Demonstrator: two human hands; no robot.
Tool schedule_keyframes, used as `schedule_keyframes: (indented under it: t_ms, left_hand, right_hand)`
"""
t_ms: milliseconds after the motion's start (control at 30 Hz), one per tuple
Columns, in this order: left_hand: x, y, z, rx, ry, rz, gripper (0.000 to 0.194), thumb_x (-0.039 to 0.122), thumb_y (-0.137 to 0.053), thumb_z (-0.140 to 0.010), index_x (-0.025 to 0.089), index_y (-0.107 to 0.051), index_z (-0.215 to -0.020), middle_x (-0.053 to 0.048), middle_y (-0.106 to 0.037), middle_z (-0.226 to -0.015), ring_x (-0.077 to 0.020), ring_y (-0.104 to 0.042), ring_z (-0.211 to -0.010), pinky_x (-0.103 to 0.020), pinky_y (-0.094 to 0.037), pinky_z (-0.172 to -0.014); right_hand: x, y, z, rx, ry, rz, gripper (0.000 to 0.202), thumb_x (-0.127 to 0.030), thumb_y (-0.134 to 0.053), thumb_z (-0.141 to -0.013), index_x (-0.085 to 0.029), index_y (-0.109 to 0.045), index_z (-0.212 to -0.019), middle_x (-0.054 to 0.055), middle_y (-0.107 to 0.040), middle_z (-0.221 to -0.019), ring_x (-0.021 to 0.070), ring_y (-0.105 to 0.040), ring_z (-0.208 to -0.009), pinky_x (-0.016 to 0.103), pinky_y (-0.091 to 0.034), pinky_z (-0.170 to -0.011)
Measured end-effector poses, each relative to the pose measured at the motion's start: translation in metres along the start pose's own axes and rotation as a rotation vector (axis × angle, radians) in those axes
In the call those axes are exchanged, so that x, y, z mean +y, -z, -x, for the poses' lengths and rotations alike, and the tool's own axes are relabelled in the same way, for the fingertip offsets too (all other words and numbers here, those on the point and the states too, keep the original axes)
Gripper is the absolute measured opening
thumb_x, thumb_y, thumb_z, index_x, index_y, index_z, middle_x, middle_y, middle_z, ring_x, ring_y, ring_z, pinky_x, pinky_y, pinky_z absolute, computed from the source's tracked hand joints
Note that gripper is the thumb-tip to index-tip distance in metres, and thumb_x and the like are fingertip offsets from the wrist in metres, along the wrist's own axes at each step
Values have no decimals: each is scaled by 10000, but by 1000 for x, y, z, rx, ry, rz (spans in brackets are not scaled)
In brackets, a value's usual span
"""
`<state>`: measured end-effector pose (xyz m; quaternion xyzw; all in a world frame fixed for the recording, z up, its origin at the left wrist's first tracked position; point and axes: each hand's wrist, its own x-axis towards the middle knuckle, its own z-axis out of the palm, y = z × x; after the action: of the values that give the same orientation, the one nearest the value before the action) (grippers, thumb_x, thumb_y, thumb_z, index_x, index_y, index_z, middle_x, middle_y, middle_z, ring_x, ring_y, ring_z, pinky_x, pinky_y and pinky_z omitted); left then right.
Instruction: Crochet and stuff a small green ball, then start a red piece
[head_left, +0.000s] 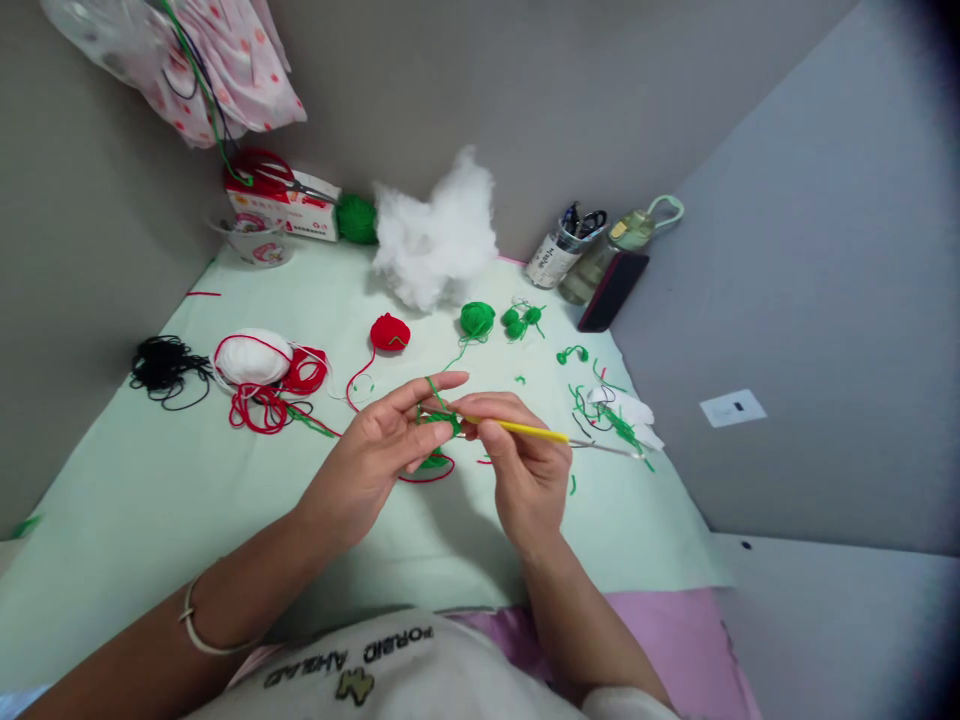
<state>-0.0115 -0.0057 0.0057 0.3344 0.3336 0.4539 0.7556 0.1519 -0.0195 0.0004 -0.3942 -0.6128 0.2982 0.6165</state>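
Note:
My left hand pinches a small green crochet piece between thumb and fingers, with green yarn passing over its raised index finger. In my right hand is a crochet hook with a yellow handle, its tip at the green piece. The hook's thin metal far end points right. Green yarn runs up from my left hand to a green ball. More green material and a loop of red yarn show just below my left hand.
White stuffing, a red ball, a white ball and black yarn lie around. Small green pieces and yarn scraps are at right. A pen cup, bottle, phone and box stand behind.

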Motion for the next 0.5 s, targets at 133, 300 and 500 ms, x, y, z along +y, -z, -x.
schedule_keyframes:
  t_ms: [133,300,500]
  left_hand:
    - [-1,2,3,20,-12,-141,332,353,-731,-907,304,-770,-1233,-15,-676,-940,-121,-489,-739,-228,-383,-633]
    - [2,8,2,2,-23,-127,317,315,-769,-861,296,-793,-1177,-7,-600,-911,-154,-555,-858,-255,-445,-773]
    - [3,11,2,34,-95,-252,324,296,-768,-878,329,-782,-1200,1,-587,-906,-144,-537,-852,-235,-448,-759]
  right_hand:
    - [5,2,-1,32,-159,-102,171,-327,-633,-989,-222,-766,-967,50,-791,-921,154,-710,-705,310,-613,-658]
    - [4,4,-4,15,-241,-193,241,-397,-586,-1011,-202,-698,-926,44,-775,-833,143,-695,-639,296,-620,-624]
    - [-6,4,4,-36,-17,62,206,-236,-503,-1049,-227,-708,-1032,48,-788,-950,161,-740,-753,322,-637,-690]
